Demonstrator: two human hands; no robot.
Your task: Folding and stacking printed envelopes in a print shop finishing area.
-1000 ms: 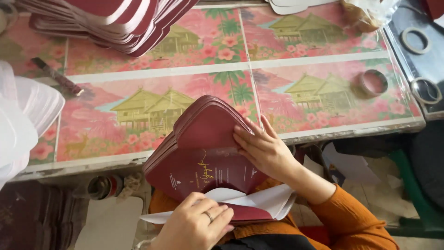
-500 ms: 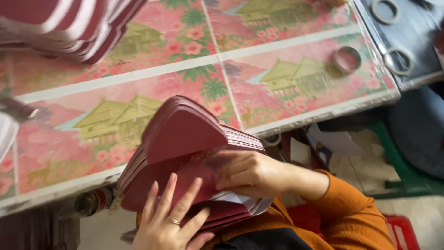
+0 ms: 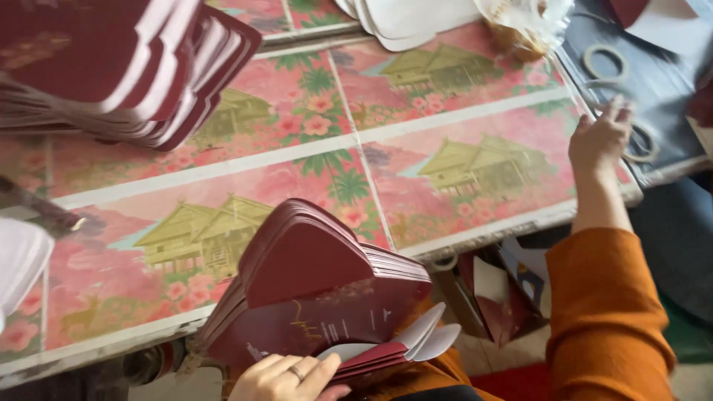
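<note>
Steadying the stack of maroon cards [image 3: 312, 297] on the lap, the left hand [image 3: 286, 379] is clamped on its lower edge; the right hand [image 3: 598, 141], fingers spread, is stretched toward tape rings [image 3: 603, 63] across the worktop [image 3: 445, 126]; a careful pick seems needed.

Two hands [image 3: 286, 375] [image 3: 600, 137], two card stacks [image 3: 319, 293] [image 3: 111, 67], two tape rings [image 3: 603, 63] [image 3: 642, 141].

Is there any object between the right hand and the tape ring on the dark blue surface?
Nothing visible: the right hand reaches over the table edge, fingertips almost at the tape ring, with no object between them.
</note>
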